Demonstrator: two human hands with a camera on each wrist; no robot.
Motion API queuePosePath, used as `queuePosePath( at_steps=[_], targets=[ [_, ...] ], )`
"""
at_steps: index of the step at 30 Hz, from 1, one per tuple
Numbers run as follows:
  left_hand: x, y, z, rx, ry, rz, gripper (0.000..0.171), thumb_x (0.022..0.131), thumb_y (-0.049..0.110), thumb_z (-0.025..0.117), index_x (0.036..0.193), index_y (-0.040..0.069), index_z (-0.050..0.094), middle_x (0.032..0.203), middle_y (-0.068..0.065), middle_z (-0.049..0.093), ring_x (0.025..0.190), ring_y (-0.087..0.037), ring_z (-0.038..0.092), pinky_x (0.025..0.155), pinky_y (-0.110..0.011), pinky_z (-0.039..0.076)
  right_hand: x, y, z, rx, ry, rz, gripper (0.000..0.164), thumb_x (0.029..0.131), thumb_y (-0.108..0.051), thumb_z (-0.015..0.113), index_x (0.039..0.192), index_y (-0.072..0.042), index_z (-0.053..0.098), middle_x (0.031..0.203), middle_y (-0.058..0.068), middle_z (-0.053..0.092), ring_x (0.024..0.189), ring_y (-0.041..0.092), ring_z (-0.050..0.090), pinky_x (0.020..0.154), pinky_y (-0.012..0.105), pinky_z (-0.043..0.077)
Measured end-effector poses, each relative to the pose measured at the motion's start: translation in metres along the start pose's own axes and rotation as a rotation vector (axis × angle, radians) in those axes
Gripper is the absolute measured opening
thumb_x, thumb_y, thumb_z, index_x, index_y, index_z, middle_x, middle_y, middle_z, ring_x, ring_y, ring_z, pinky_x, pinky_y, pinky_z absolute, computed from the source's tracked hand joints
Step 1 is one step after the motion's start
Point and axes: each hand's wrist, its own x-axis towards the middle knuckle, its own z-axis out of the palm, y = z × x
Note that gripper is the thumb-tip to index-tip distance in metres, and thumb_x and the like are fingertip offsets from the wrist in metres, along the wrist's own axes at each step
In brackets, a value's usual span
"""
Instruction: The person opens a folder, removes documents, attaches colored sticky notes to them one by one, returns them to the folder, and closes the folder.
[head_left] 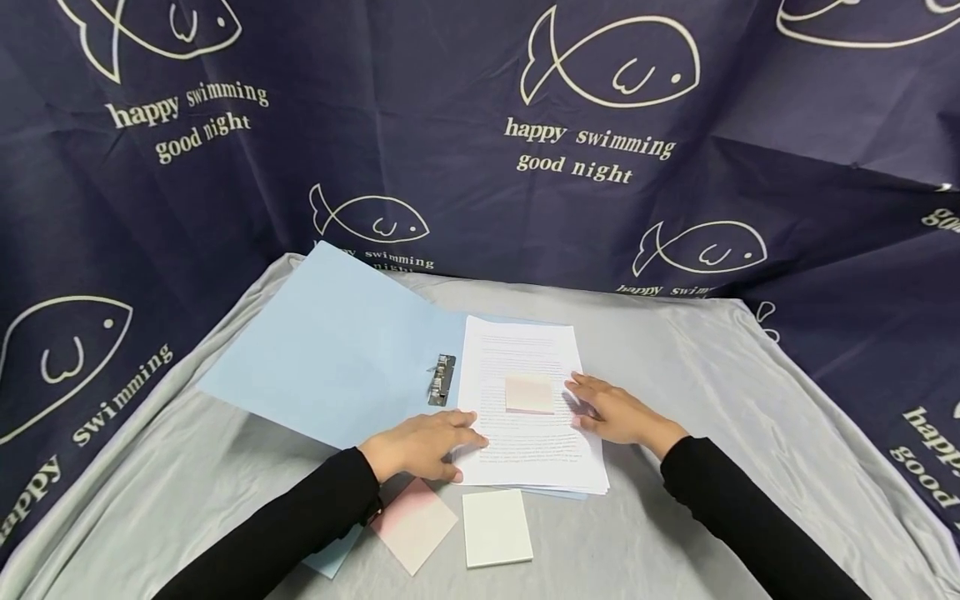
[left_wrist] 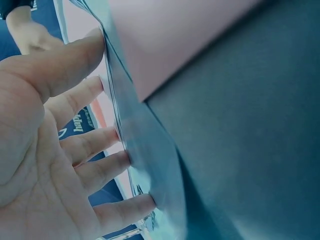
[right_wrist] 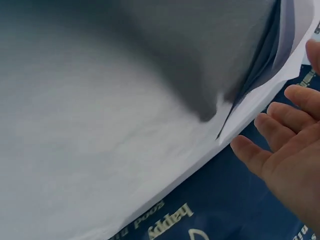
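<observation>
A stack of printed white sheets point(head_left: 517, 458) lies on the right side of an open light-blue folder point(head_left: 322, 342). My left hand point(head_left: 427, 444) touches the sheets' left edge with extended fingers; the left wrist view shows its fingertips point(left_wrist: 102, 87) along the edge. At the right edge lies my right hand point(head_left: 618, 412), its fingers loosely spread; the right wrist view shows these fingers point(right_wrist: 272, 130) beside the sheets, gripping nothing. A small pale pink sticky note point(head_left: 528, 393) rests on the top sheet. The folder's metal clip point(head_left: 442, 380) is left of the stack.
A pink sticky pad point(head_left: 416, 529) and a pale green-white sticky pad point(head_left: 497, 529) lie in front of the folder. Another light-blue piece point(head_left: 337, 554) shows under the left sleeve. Grey cloth point(head_left: 697, 358) covers the table, and a dark fish-print curtain point(head_left: 465, 108) hangs behind.
</observation>
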Motion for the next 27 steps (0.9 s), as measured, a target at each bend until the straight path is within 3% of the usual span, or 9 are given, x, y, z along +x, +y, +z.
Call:
queuePosePath(
  at_steps=[9,20,24,27],
  targets=[
    [-0.001,-0.001,0.0,0.007,0.005,0.014,0.052,0.082,0.03,0.072,0.13,0.023,0.056,0.144,-0.008,0.037,0.132,-0.023,0.03,0.099,-0.046,0.031,-0.034,0.008,0.012,0.063,-0.078,0.111,0.072,0.085,-0.035,0.066,0.135,0.01,0.04,0.14,0.028,0.033,0.128,0.043,0.03,0.099,0.054,0.027],
    [0.0,-0.003,0.0,0.011,0.039,0.035,0.053,0.08,0.03,0.073,0.13,0.022,0.057,0.143,-0.009,0.038,0.132,-0.024,0.032,0.097,-0.046,0.034,-0.034,0.008,0.014,0.055,-0.096,0.131,0.073,0.084,-0.034,0.067,0.135,0.011,0.04,0.142,0.027,0.03,0.13,0.043,0.027,0.1,0.054,0.026],
    [-0.002,0.0,-0.005,0.033,0.092,0.063,0.056,0.078,0.031,0.074,0.13,0.021,0.056,0.143,-0.011,0.038,0.13,-0.024,0.036,0.097,-0.046,0.035,-0.034,0.007,0.015,0.062,-0.093,0.141,0.072,0.085,-0.033,0.067,0.135,0.01,0.039,0.143,0.026,0.03,0.13,0.043,0.026,0.1,0.055,0.025],
    [-0.002,0.001,-0.016,0.072,0.19,0.103,0.054,0.078,0.028,0.074,0.128,0.016,0.058,0.139,-0.013,0.043,0.124,-0.027,0.043,0.093,-0.047,0.039,-0.035,0.007,0.016,0.061,-0.088,0.141,0.071,0.085,-0.033,0.066,0.136,0.01,0.039,0.143,0.026,0.03,0.13,0.043,0.026,0.1,0.055,0.025]
  ],
)
